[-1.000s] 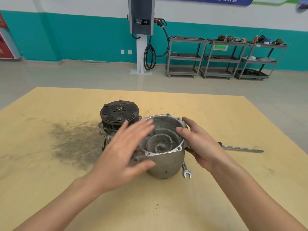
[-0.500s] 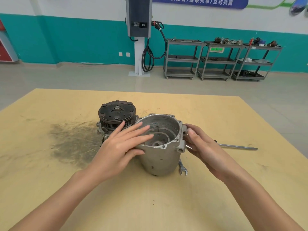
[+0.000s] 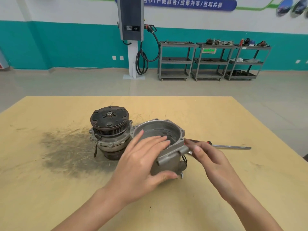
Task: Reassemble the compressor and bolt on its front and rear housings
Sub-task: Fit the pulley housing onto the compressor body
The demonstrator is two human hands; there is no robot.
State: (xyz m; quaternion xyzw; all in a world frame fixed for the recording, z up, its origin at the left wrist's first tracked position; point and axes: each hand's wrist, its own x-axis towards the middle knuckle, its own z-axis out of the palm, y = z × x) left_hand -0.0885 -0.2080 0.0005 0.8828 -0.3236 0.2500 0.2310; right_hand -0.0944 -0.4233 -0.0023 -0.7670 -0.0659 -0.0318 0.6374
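Note:
A grey aluminium compressor housing (image 3: 176, 129) stands open end up at the middle of the table. Behind it to the left is the compressor front section with its dark clutch pulley (image 3: 109, 121) on top. My left hand (image 3: 143, 164) lies on the housing's near side, straight fingers reaching over the rim and thumb against the lower wall. My right hand (image 3: 210, 160) sits at the housing's right, fingertips touching its mounting lug. The inside of the housing is mostly hidden by my left fingers.
A long screwdriver (image 3: 231, 147) lies on the yellow table (image 3: 50, 197) just right of the housing, partly behind my right hand. A wrench end (image 3: 181, 175) pokes out at the housing's base. A dark grease smear (image 3: 66, 150) covers the left. Grey carts (image 3: 208, 60) stand far back.
The housing has turned on the table, so a mounting lug now faces me. My left hand slid over the rim and my right hand shifted to the lug.

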